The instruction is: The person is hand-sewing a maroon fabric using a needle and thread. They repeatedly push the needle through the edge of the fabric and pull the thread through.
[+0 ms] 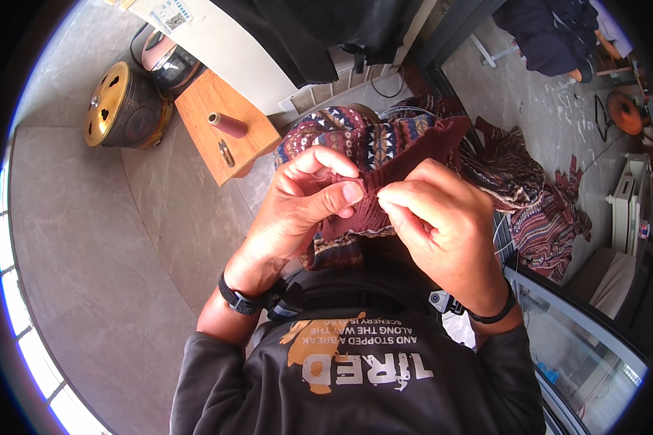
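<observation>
A patterned knitted garment (381,142) in navy, white and maroon lies bunched before me across my lap. My left hand (296,204) pinches the edge of its maroon ribbed band (378,215) between thumb and fingers. Just to the right, my right hand (446,217) has thumb and forefinger closed on something very thin, a needle or a thread; it is too fine to tell which. The two sets of fingertips are a small gap apart, over the ribbing. My left fingers partly hide the held edge.
On a small wooden table (212,98) at the left stand a cone of maroon thread (229,125) and thread snips (226,153). Beyond are a brass-lidded pot (114,106) and a rice cooker (168,57). More knitwear (544,228) lies right of the door track. Another person (555,38) is at upper right.
</observation>
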`<act>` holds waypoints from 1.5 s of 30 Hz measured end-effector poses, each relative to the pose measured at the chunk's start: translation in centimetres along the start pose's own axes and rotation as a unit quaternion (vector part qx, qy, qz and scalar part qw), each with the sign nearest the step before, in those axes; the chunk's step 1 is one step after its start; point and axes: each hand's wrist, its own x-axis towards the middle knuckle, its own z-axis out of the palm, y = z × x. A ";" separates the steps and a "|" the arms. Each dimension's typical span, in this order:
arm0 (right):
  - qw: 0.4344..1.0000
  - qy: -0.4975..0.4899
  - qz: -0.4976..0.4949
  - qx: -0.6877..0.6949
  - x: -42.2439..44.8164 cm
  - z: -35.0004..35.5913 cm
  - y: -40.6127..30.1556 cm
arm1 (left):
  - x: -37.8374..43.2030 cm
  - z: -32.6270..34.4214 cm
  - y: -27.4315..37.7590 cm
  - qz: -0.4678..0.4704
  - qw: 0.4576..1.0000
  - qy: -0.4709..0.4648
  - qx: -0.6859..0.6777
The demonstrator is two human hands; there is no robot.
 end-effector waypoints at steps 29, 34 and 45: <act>1.000 -0.027 0.013 0.009 0.2 -0.2 -0.3 | 0.0 -0.1 0.1 0.004 1.000 -0.013 0.013; 0.999 -0.021 0.021 0.012 0.2 -0.3 -0.6 | 0.0 -0.1 0.0 0.001 1.000 -0.009 0.002; 1.000 -0.025 0.010 0.008 0.2 0.0 -0.3 | 0.0 -0.2 -0.1 0.006 1.000 -0.017 -0.002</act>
